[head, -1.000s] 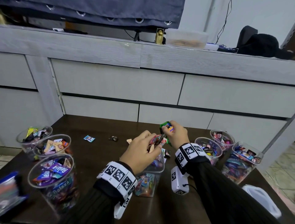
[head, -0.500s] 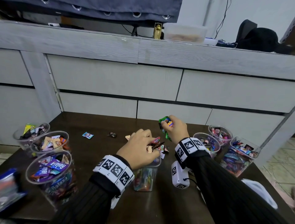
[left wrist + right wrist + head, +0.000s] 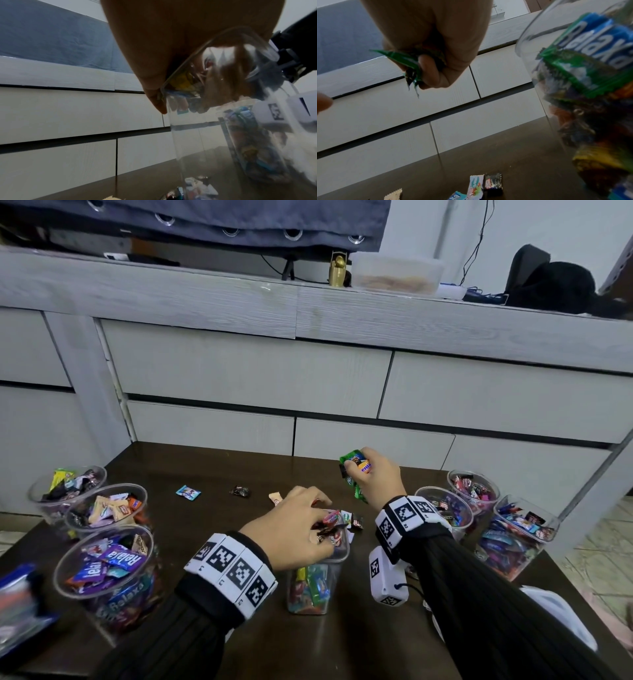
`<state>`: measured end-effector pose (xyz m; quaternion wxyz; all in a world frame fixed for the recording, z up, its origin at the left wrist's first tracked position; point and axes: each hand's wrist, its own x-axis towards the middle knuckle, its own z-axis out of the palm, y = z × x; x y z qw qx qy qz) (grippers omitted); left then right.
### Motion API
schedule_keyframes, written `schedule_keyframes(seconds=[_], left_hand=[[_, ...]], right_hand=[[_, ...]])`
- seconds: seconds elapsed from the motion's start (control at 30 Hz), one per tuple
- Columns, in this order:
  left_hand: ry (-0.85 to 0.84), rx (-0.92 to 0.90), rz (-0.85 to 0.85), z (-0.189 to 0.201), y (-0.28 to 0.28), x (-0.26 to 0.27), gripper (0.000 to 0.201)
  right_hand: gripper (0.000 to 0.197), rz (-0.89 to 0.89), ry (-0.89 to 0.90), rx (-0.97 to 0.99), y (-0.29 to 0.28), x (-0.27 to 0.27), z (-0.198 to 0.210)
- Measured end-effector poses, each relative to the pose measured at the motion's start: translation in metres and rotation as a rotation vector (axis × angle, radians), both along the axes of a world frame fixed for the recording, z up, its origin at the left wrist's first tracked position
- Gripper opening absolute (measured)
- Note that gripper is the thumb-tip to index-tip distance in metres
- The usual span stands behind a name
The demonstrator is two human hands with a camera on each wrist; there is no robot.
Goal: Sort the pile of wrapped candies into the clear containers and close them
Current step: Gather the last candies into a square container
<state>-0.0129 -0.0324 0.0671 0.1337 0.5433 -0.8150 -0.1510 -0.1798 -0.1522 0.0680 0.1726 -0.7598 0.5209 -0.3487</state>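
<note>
My left hand [image 3: 308, 522] sits over the mouth of the middle clear container [image 3: 317, 580]. Its curled fingers hold a bunch of red and dark wrapped candies [image 3: 329, 529] at the rim. In the left wrist view the palm [image 3: 171, 40] covers that container's rim [image 3: 202, 54], and the fingers show through the clear wall. My right hand [image 3: 371, 475] is raised behind it and grips several green-wrapped candies [image 3: 354, 462] in a fist. The right wrist view shows the fist [image 3: 433, 54] closed on a green wrapper [image 3: 402, 59]. A few loose candies [image 3: 356, 522] lie on the dark table [image 3: 205, 467].
Three open candy-filled containers [image 3: 102, 570] stand at the left and three more [image 3: 520, 532] at the right. A blue candy [image 3: 187, 492], a dark one [image 3: 239, 491] and a beige one [image 3: 275, 497] lie apart on the table. A white lid [image 3: 555, 618] lies at the front right, and a blue bag [image 3: 17, 604] at the front left.
My left hand has lowered with its candies onto the middle container's mouth. The right hand has kept its green candies and stayed raised behind.
</note>
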Motion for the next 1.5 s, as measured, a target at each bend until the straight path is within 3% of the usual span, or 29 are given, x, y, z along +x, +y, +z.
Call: schedule_keyframes(seconds=[0.2,0.43,0.67,0.77,0.9,1.0,1.1,1.23,1.33,1.5], left_hand=[[0.095,-0.061,-0.033,0.008,0.002,-0.006,0.028],[0.321,-0.055,-0.026,0.003,0.013,-0.004,0.038],[0.315,-0.056,0.002,0.000,0.012,-0.004,0.023],[0.410,-0.039,0.064,-0.006,0.013,-0.004,0.023],[0.670,-0.042,0.152,-0.019,0.016,-0.005,0.048],[0.872,-0.086,0.126,-0.028,0.019,-0.006,0.081],[0.967,-0.067,0.093,-0.033,0.019,-0.003,0.094],[0.920,-0.033,0.078,-0.038,0.019,0.006,0.110],[0.855,0.008,0.081,-0.040,0.017,0.010,0.123],[0.777,0.031,0.109,-0.040,0.017,0.014,0.125]], right_hand=[[0.019,0.003,0.007,-0.003,0.001,0.002,0.001],[0.019,0.003,-0.008,-0.015,0.002,0.002,0.003],[0.019,0.010,0.003,-0.003,0.004,0.002,0.004],[0.018,0.022,-0.019,-0.006,0.008,0.003,0.009],[0.018,0.078,-0.153,-0.068,0.021,0.009,0.019],[0.018,0.156,-0.251,-0.135,0.041,0.016,0.021],[0.013,0.262,-0.321,-0.156,0.062,0.021,0.014],[0.007,0.393,-0.320,-0.142,0.078,0.023,-0.003],[0.009,0.455,-0.214,-0.163,0.083,0.022,-0.011],[0.018,0.519,0.018,-0.196,0.085,0.022,-0.007]])
